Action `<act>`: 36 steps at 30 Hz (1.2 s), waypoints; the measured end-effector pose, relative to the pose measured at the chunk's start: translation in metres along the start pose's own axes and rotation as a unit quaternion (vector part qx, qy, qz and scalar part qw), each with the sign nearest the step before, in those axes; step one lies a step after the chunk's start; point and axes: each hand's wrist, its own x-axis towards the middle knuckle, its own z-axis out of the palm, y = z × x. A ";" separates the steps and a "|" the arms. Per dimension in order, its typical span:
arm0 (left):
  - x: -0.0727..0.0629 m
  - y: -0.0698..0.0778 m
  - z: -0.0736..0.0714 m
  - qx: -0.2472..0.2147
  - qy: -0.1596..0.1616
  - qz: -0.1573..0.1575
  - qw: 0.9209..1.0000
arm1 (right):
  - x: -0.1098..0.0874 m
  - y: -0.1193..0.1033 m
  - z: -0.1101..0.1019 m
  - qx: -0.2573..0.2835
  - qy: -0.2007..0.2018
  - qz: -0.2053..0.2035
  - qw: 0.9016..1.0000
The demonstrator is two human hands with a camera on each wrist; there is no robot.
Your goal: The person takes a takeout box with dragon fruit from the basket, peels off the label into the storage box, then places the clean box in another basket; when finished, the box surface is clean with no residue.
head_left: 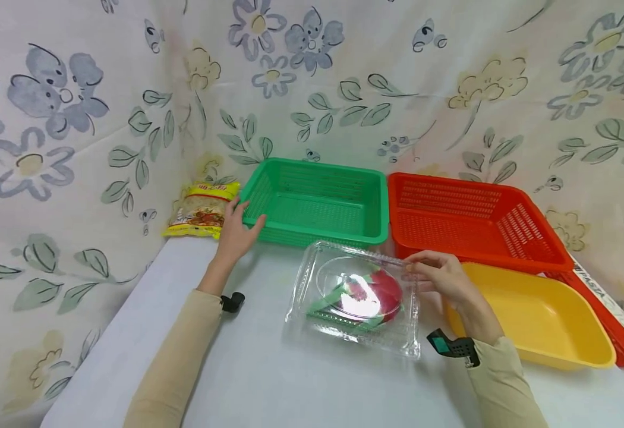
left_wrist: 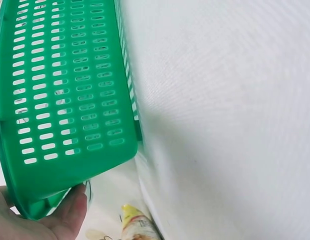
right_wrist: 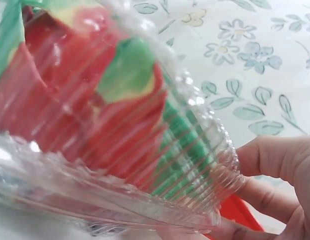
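My left hand (head_left: 234, 233) is at the front left corner of a green plastic basket (head_left: 320, 208). In the left wrist view its thumb and fingers curl round the rim of that slotted basket (left_wrist: 102, 145). With my right hand (head_left: 448, 279) I pinch the right edge of a clear plastic container (head_left: 300, 303), tilted above the white table. A red thing with green leaf-like tips (head_left: 384, 294), resembling a dragon fruit, shows through the plastic. The right wrist view shows the thumb and fingers (right_wrist: 270, 197) on the container's ribbed edge.
A yellow food packet (head_left: 202, 211) lies left of the green basket. To the right are a red basket (head_left: 446, 229) and a yellow tray (head_left: 536, 315). A red box marked PASTA (head_left: 611, 309) lies at the far right. Flowered cloth hangs behind.
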 end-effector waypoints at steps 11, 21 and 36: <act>0.003 -0.001 0.002 0.006 0.023 0.010 1.000 | -0.004 -0.012 -0.001 0.061 0.014 0.002 0.998; 0.001 -0.006 0.006 0.009 0.035 0.007 0.999 | 0.005 -0.044 -0.015 0.023 0.029 0.012 0.999; 0.003 -0.010 0.006 0.012 0.030 0.004 0.999 | 0.044 -0.105 -0.030 0.130 0.044 0.041 0.990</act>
